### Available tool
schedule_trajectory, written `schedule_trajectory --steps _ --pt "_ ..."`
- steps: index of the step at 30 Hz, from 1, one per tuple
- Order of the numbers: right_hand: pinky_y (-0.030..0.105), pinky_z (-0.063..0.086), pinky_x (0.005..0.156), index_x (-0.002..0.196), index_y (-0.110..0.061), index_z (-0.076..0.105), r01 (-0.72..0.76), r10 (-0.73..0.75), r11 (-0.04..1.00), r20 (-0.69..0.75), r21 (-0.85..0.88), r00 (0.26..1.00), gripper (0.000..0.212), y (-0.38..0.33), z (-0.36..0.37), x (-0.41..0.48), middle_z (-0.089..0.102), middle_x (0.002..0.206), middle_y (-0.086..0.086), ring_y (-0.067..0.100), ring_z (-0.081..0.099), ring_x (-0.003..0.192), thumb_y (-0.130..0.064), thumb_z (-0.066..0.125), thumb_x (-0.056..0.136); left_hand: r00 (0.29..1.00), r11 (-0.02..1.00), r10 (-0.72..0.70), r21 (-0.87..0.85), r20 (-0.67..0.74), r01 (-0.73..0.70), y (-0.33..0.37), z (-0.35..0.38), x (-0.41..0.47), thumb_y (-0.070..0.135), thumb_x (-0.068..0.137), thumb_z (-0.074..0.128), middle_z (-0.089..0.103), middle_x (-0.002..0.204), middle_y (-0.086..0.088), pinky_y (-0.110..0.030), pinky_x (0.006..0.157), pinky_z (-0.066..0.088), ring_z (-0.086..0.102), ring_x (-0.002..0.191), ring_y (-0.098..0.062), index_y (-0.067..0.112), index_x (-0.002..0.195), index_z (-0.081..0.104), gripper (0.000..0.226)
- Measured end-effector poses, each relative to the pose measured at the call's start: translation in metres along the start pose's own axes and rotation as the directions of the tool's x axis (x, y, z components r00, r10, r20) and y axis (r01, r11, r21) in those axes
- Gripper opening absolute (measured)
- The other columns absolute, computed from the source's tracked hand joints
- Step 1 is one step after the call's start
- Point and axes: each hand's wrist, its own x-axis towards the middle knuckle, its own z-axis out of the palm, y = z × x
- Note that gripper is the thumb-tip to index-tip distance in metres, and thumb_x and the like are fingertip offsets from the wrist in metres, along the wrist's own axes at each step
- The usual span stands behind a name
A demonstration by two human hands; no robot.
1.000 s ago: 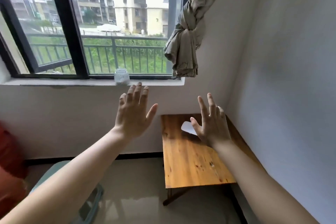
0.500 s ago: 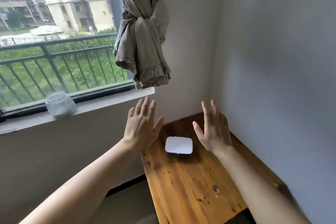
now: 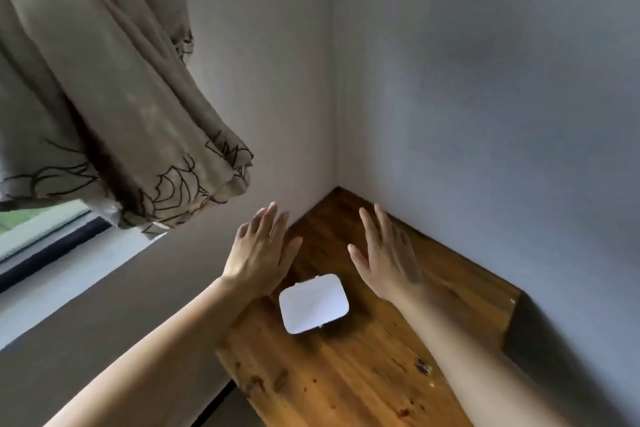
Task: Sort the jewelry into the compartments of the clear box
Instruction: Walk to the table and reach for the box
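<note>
A small rounded rectangular box [image 3: 313, 303] lies on the wooden table [image 3: 346, 378]; it looks bright white from glare and its lid is down. No jewelry shows. My left hand [image 3: 259, 255] hovers palm down just left of and beyond the box, fingers spread, holding nothing. My right hand [image 3: 386, 256] hovers to the box's right and a little beyond it, also spread and empty. Neither hand touches the box.
The table sits in a corner, with white walls [image 3: 485, 114] behind and to the right. A knotted beige curtain [image 3: 114, 107] hangs close above on the left, over the window sill [image 3: 69, 267]. The table's left edge drops to the floor.
The view has swung right and closer to the table; the window and the jar on the sill have left the frame. Both hands stay spread, now flanking the box, which appears nearer.
</note>
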Motion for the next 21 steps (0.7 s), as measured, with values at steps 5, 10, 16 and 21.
schedule_trajectory --steps 5,10,16,21 --pt "0.042 0.045 0.103 0.157 -0.017 0.017 -0.26 0.261 0.965 0.065 -0.03 0.963 0.071 0.004 0.053 -0.008 0.02 0.163 0.016 0.032 0.043 0.139 -0.053 0.039 0.101 0.981 0.988 0.054 -0.151 0.187 -0.026 -0.023 0.094 0.052 0.058 0.099 0.023 0.023 0.162 -0.009 -0.048 0.115 0.029 0.022 0.148 -0.029 0.019 0.151 0.03 0.066" --pt "0.04 0.048 0.101 0.157 -0.021 0.017 -0.4 0.405 0.914 0.171 -0.062 0.898 0.067 0.003 0.115 -0.028 0.019 0.164 0.012 0.031 0.047 0.136 -0.053 0.036 0.101 0.921 0.948 -0.095 -0.246 0.378 0.199 -0.029 0.183 0.055 0.059 0.098 0.026 0.023 0.162 -0.008 -0.051 0.112 0.033 0.025 0.146 -0.03 0.02 0.149 0.031 0.065" --pt "0.041 0.045 0.106 0.158 -0.026 0.012 -0.557 0.497 0.829 0.378 0.059 0.781 0.058 -0.003 0.206 -0.052 0.02 0.164 0.008 0.029 0.035 0.145 -0.041 0.033 0.106 0.805 0.822 -0.332 -0.268 0.492 0.502 -0.032 0.262 0.022 0.054 0.099 0.032 0.012 0.161 -0.018 -0.053 0.112 0.028 0.018 0.146 -0.038 0.017 0.153 0.023 0.066" --pt "0.032 0.042 0.107 0.158 -0.027 0.009 -0.573 0.476 0.809 0.426 0.13 0.769 0.061 -0.007 0.249 -0.087 0.021 0.165 0.005 0.023 0.032 0.147 -0.022 0.04 0.105 0.885 0.883 -0.205 -0.31 0.419 0.352 -0.008 0.292 -0.004 0.054 0.096 0.04 0.034 0.148 -0.014 -0.054 0.105 0.037 0.032 0.136 -0.036 0.019 0.148 0.024 0.065"
